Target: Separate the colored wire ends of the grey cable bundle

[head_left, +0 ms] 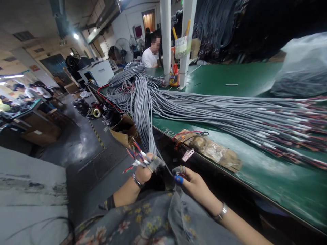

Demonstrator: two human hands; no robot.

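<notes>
My left hand (146, 166) is closed round the ends of several grey cables (144, 126), which hang down from the bench in a thick bundle. Red, blue and white wire ends (135, 153) fan out past its fingers on the left. To the right, my right hand (187, 178) pinches a single grey cable (165, 164) that runs across from the left hand; the cable's tip is hidden by the fingers. Grey finger covers show on both hands, and a blue wrap covers the right thumb. A second long bundle of grey cables (204, 105) lies along the bench, its stripped ends at the right.
The green bench (258, 177) has its front edge just right of my hands. A worn board (212, 149) with a red wire lies near that edge. An open cardboard box (125, 131) stands below. Beyond two white posts (165, 41) sits a person in white (148, 58).
</notes>
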